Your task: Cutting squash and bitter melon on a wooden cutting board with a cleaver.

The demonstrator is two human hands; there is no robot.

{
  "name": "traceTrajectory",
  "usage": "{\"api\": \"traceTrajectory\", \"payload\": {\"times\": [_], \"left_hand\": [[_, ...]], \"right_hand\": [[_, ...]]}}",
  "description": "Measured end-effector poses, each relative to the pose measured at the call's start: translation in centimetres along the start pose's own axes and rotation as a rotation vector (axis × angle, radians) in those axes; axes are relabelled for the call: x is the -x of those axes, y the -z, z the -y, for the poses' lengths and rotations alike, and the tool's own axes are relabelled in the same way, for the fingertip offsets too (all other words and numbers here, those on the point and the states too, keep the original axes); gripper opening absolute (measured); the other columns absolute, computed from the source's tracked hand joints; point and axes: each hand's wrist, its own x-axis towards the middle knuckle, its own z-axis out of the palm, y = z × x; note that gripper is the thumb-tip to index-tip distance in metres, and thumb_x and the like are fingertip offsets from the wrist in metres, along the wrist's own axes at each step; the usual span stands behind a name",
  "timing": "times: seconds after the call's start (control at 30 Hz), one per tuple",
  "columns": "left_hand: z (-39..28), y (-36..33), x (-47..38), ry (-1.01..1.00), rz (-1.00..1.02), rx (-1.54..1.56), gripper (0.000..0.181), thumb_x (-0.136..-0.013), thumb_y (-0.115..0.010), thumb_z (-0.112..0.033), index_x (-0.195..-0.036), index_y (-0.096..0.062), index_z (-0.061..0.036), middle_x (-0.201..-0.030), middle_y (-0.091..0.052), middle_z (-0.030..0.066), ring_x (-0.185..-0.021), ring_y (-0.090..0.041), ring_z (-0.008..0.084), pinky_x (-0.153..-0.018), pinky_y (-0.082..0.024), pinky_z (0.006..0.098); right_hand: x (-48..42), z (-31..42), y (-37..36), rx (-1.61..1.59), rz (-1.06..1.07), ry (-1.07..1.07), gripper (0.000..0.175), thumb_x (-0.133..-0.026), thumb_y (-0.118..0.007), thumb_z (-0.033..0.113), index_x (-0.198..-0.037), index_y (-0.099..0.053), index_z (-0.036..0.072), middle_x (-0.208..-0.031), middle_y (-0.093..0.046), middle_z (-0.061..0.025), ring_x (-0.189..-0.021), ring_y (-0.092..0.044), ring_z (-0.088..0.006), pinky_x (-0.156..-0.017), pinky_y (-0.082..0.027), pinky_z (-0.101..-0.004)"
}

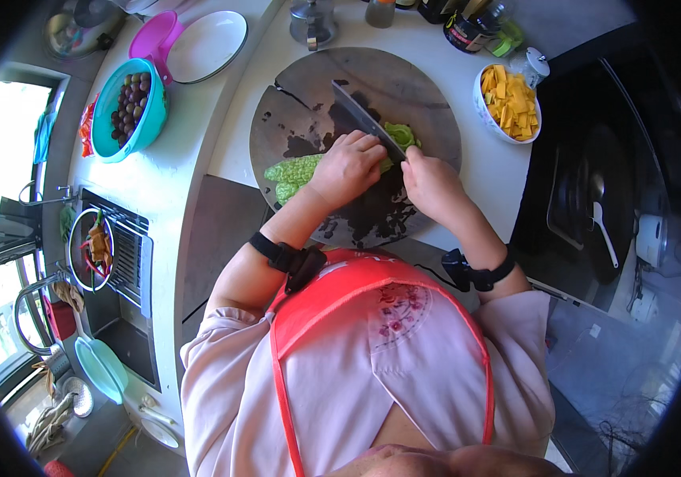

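My right hand (434, 186) grips the handle of a wide-bladed kitchen cleaver (361, 113), whose blade points away and to the left. Under my left hand (349, 165) lies a pale green, bumpy bitter melon (294, 170), pressed down with bent fingers close to the blade. Cut green slices (400, 135) sit on the far right side of the blade. All this rests on a round, dark wooden chopping board (430, 95), wet in patches and cracked at its upper left. My palm and fingers hide part of the melon.
To the right stand a bowl of cut yellow pieces (509, 106) and a black cooktop (567, 197). A moka pot (313, 24) and several bottles line the back. On the left are a turquoise basin of round dark fruit (131, 110), a white plate (209, 46) and a sink (123, 346).
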Motion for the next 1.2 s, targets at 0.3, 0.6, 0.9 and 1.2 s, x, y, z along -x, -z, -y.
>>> {"api": "traceTrajectory", "payload": {"times": [0.3,0.6,0.9,1.2], "left_hand": [[-0.4,0.1,0.0,0.027,0.030,-0.040,0.018,-0.067,-0.060,-0.010,-0.084,-0.055,-0.0060,-0.087,-0.054,0.0077,-0.085,-0.052,0.0261,-0.072,-0.042,0.0361],[-0.6,-0.1,0.1,0.022,0.053,-0.051,0.016,-0.067,-0.060,-0.010,-0.082,-0.055,-0.0067,-0.085,-0.053,0.0073,-0.083,-0.051,0.0257,-0.071,-0.042,0.0361],[-0.3,-0.4,0.2,0.021,-0.002,-0.075,0.013,-0.067,-0.060,-0.010,-0.079,-0.055,-0.0070,-0.084,-0.053,0.0071,-0.082,-0.051,0.0257,-0.071,-0.042,0.0359],[-0.4,-0.3,0.4,0.027,0.013,-0.091,0.014,-0.068,-0.060,-0.011,-0.080,-0.056,-0.0067,-0.082,-0.052,0.0069,-0.083,-0.051,0.0256,-0.072,-0.042,0.0359]], "right_hand": [[-0.4,-0.4,-0.8,0.014,-0.025,0.022,0.017,-0.086,-0.047,0.016,-0.086,-0.046,-0.001,-0.070,-0.060,-0.0223,-0.064,-0.060,-0.0382,-0.059,-0.048,-0.0475],[-0.5,-1.1,-2.6,-0.002,-0.030,0.008,0.016,-0.086,-0.047,0.016,-0.086,-0.047,0.000,-0.069,-0.060,-0.0227,-0.067,-0.061,-0.0388,-0.061,-0.048,-0.0474],[0.1,-0.3,-0.6,-0.014,-0.080,0.047,0.018,-0.085,-0.048,0.018,-0.085,-0.047,0.000,-0.067,-0.060,-0.0222,-0.064,-0.060,-0.0395,-0.059,-0.047,-0.0496],[-0.4,-0.4,-0.8,0.033,-0.062,0.049,0.018,-0.086,-0.047,0.018,-0.082,-0.047,0.000,-0.067,-0.060,-0.0216,-0.063,-0.060,-0.0379,-0.058,-0.048,-0.0470]]}}
